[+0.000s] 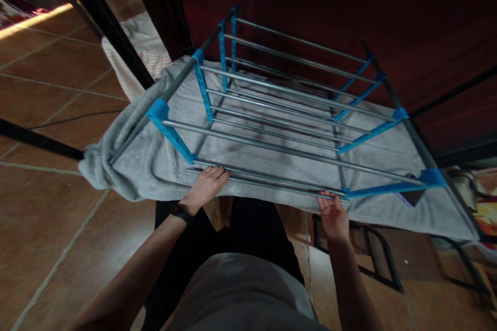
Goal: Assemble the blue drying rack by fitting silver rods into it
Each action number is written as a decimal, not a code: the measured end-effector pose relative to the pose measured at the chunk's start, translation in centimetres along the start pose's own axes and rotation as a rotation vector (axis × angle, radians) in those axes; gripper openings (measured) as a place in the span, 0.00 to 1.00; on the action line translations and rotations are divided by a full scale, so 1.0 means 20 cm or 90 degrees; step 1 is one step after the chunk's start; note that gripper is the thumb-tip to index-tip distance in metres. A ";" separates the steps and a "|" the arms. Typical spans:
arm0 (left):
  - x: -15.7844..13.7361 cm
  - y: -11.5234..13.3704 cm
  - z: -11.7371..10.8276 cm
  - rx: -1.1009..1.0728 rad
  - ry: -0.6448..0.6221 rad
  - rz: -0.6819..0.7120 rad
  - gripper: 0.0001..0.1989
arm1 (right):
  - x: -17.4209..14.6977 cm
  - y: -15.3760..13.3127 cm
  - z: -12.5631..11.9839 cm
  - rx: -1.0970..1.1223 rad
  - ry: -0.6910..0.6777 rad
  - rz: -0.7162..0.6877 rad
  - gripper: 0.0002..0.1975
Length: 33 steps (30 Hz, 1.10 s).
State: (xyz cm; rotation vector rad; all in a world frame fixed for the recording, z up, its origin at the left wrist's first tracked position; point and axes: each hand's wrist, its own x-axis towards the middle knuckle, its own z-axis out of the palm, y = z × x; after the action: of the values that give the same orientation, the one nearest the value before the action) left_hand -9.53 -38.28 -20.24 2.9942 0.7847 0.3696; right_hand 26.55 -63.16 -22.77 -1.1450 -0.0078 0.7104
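A rack of grey metal tubes and blue plastic brackets (pixel 204 90) lies on a grey fleece blanket (pixel 147 165). Along its near edge runs a thin metal rod (pixel 272 186), close beside the rack's lowest front tube (pixel 272 177). My left hand (pixel 209 183), with a dark band at the wrist, has its fingers closed over the rod near its left end. Near the right-hand blue bracket (pixel 388 187), my right hand (pixel 334 212) holds the rod's other end, palm up with curled fingers. Whether the rod touches the rack is hard to tell.
A dark phone-like object (pixel 411 196) lies on the blanket beneath the right bracket. Black metal posts (pixel 104 20) stand at the left. A dark red panel (pixel 310 5) rises behind the rack. Black chair-like frames (pixel 380 253) stand below the right edge on the tiled floor (pixel 50 217).
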 end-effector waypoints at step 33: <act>-0.22 -0.30 0.00 -0.133 0.022 -0.179 0.19 | -0.01 -0.01 0.05 0.069 0.029 0.016 0.07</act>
State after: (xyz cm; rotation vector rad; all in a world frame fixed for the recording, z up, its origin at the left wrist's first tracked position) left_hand -16.23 -35.18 -21.76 2.6444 1.0799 0.4606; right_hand 26.17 -62.42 -22.03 -1.0590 0.0836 0.6984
